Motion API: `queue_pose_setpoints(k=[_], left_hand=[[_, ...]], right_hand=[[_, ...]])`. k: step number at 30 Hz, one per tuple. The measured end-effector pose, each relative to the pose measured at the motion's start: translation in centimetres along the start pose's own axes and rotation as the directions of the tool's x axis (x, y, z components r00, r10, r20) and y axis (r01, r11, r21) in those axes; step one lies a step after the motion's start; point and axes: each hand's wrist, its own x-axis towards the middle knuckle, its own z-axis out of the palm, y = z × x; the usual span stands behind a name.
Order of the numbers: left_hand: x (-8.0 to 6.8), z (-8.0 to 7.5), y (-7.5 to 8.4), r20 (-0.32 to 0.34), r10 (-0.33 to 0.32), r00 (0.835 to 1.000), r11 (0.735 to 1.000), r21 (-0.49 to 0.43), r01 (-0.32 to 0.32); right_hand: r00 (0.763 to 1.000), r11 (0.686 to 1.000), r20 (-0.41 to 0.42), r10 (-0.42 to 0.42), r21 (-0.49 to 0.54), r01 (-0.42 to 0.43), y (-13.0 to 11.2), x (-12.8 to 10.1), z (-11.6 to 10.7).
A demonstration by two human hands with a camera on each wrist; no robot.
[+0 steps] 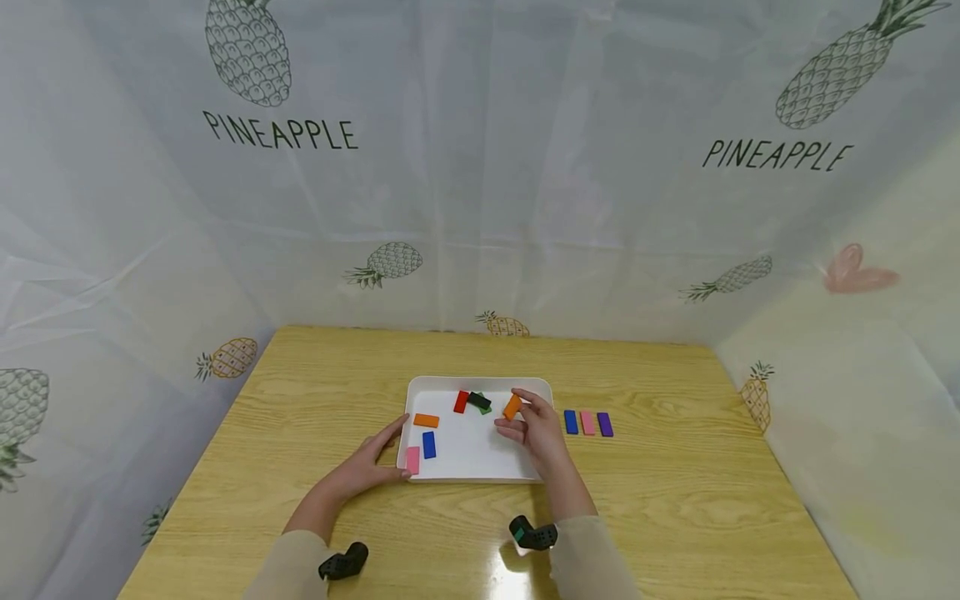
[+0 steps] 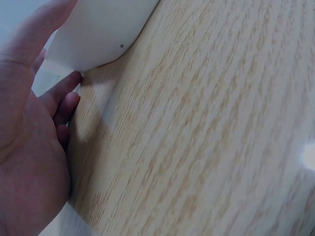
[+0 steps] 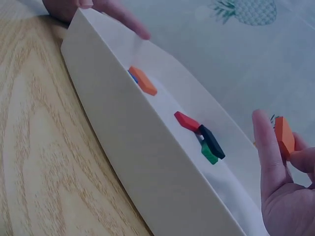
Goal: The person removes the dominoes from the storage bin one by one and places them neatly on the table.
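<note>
- Right hand [image 1: 542,435]: thumb and fingertips pinch an orange block [image 1: 512,407], raised above the white tray [image 1: 472,457].
- Left hand [image 1: 367,468]: fingers extended and spread, touching the tray's left side, thumb at its near corner.
- Left of the right fingertips, inside the tray: a black block [image 1: 477,400] lies across a green block [image 1: 486,410]; a red block [image 1: 461,402] lies just beyond.
- Right of the left fingers, inside: a second orange block [image 1: 426,421], a blue block [image 1: 429,445] and, nearest the thumb, a pink block [image 1: 413,460].
- Right of the right fingers, on the table [image 1: 675,500]: blue, pink and purple blocks [image 1: 588,423] in a row.
</note>
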Motion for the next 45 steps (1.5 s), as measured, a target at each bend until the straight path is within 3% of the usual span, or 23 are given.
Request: queue_pose_setpoints(k=[8,20,29,45], left_hand=[[0.3,0.0,-0.3,-0.006,0.038,0.999,0.998,-0.04,-0.038],[0.1,0.2,0.1,-0.019,0.015,1.0,1.0,-0.02,-0.016],[0.2,0.2,-0.2,-0.028,0.006,1.0,1.0,-0.006,-0.006],[0.1,0.1,0.0,-0.009,0.013,1.0,1.0,-0.008,-0.013]], right_hand=[[1.0,1.0,0.01,-0.004,0.004,0.004,0.1,-0.4,0.0],[0.999,0.999,0.044,-0.01,-0.052,0.012,-1.3,-1.4,-1.3],[0.992,0.992,0.128,-0.023,-0.119,0.038,-2.3,-2.7,-3.2],[0.995,0.926,0.079,-0.064,-0.367,0.089,-3.7,-4.7,-8.0]])
